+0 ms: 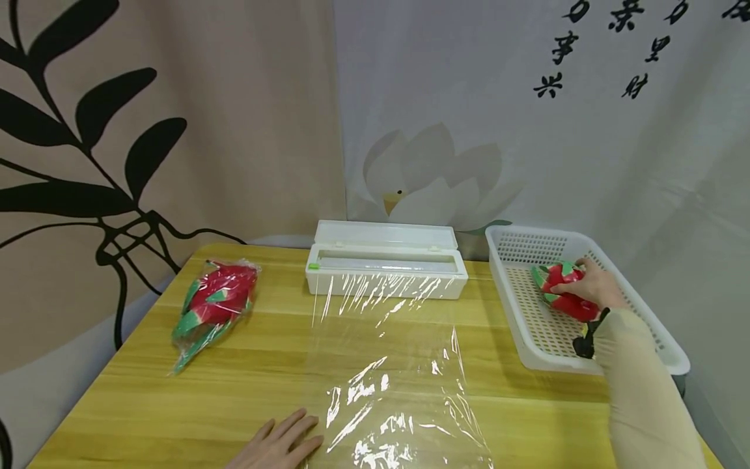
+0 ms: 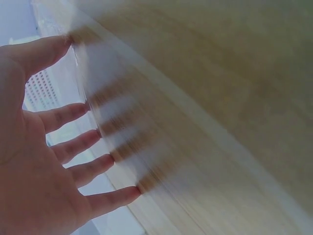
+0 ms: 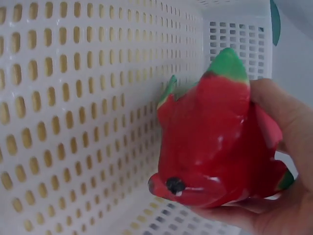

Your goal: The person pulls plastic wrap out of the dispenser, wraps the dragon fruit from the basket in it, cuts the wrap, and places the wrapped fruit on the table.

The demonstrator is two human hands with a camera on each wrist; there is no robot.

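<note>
The right grip (image 1: 597, 286) is closed around a red-and-green fruit (image 1: 577, 306) inside the white basket (image 1: 562, 363) at right, with perforated basket floor (image 1: 530, 319) extending left. The left grip (image 1: 275, 446), fingers spread, rests at the clear film's (image 1: 381, 371) left edge, on the near surface (image 1: 193, 417).

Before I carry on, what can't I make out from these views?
- Near end of the clear film: head view, cut off by the bottom edge.
- Part of the near rim of the white basket: head view, hidden by the right sleeve.
- Whatever is beneath the held dragon fruit: head and right wrist views, covered by it and the right hand.
- Surface past the left hand: left wrist view, blurred.
</note>
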